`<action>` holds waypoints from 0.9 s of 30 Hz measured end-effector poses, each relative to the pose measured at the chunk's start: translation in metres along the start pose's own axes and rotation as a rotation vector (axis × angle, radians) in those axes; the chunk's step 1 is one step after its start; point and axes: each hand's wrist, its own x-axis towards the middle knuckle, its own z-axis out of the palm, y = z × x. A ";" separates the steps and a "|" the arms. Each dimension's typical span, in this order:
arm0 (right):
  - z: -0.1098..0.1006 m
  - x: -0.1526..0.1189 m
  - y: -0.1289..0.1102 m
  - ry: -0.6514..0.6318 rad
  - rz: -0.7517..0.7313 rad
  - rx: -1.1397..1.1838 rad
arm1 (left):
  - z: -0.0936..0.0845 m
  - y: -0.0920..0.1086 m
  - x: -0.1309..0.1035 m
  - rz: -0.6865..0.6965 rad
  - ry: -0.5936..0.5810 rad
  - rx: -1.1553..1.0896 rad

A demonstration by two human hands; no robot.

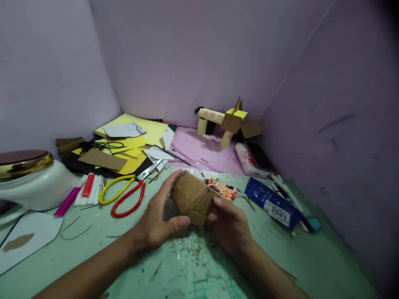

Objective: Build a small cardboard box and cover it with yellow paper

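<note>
A small brown cardboard box (191, 193) with creased, folded sides is held tilted above the green tabletop. My left hand (160, 222) curves around its left side, thumb on the lower front edge and fingers along the far left edge. On the right, my right hand (229, 222) pinches the box's right edge between thumb and fingers; some of those fingertips are hidden. Behind the box lies a colourful patterned piece (222, 189), partly covered. Scissors (141, 178) with one yellow and one red handle lie spread to the left of my left hand.
A paper-tube animal figure (215, 118) stands at the back on pink sheeting (193, 145). Yellow paper (137, 145) and cardboard scraps (101, 160) lie back left. White markers (93, 191) and a white-and-gold object (34, 182) are left; a blue packet (271, 203) is right.
</note>
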 end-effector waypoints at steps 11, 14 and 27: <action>0.000 0.001 0.000 0.046 0.090 0.136 | 0.005 0.006 0.000 -0.044 0.063 0.009; 0.000 0.000 0.004 -0.002 -0.009 0.083 | 0.006 0.007 -0.001 -0.085 0.125 0.043; -0.016 0.003 0.012 -0.176 -0.258 -0.458 | -0.004 0.008 0.008 -0.284 0.028 -0.156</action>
